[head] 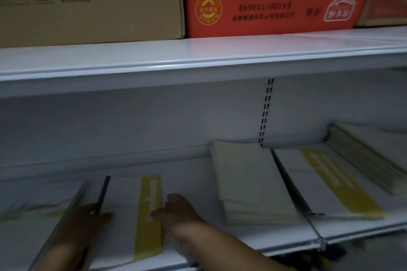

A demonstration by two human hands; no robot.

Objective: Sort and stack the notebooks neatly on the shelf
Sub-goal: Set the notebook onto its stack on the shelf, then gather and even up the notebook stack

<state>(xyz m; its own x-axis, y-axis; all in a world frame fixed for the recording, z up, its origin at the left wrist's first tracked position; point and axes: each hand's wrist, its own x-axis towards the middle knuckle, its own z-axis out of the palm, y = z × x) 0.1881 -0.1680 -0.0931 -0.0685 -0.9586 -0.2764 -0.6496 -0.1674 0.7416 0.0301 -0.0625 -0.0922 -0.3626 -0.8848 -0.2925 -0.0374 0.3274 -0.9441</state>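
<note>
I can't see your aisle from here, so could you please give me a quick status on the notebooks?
Left hand grips yellow-banded notebook at its spine; right hand on its other edge, grip unclear. Notebook lying on shelf. Cream stack alongside, apart.
</note>
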